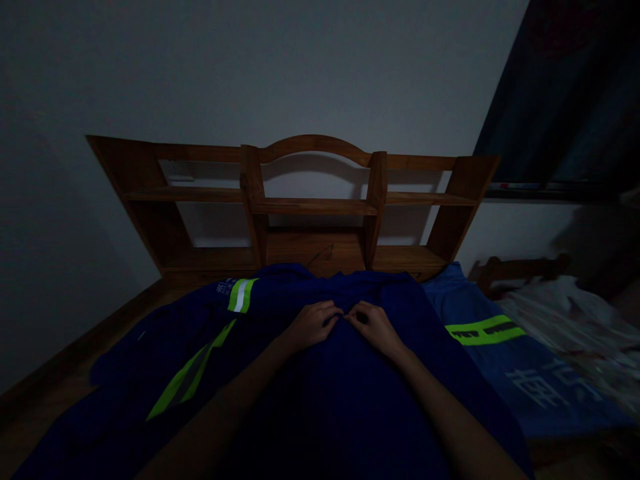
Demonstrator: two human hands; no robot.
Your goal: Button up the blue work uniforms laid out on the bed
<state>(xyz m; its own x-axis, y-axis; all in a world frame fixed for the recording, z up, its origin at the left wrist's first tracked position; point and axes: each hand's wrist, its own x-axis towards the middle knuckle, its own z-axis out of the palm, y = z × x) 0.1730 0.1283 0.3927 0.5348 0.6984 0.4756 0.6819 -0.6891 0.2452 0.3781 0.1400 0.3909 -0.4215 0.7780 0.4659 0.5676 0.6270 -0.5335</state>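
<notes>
A dark blue work jacket (320, 400) with yellow-green reflective strips is spread out in front of me. My left hand (313, 324) is closed in a pinch on its cloth near the middle. Just beside it, my right hand (374, 325) pinches the same cloth, and the fingertips of both hands nearly meet. Any small detail between the fingertips is too dark to make out. One sleeve with a reflective band (243, 295) stretches to the left.
Behind the jacket stands a wooden shelf unit (315, 207) against a pale wall (310, 80). To the right lies a lighter blue garment (480, 363) with a yellow-green band and white characters. Farther right are crumpled whitish plastic (575, 307) and a dark window (565, 100).
</notes>
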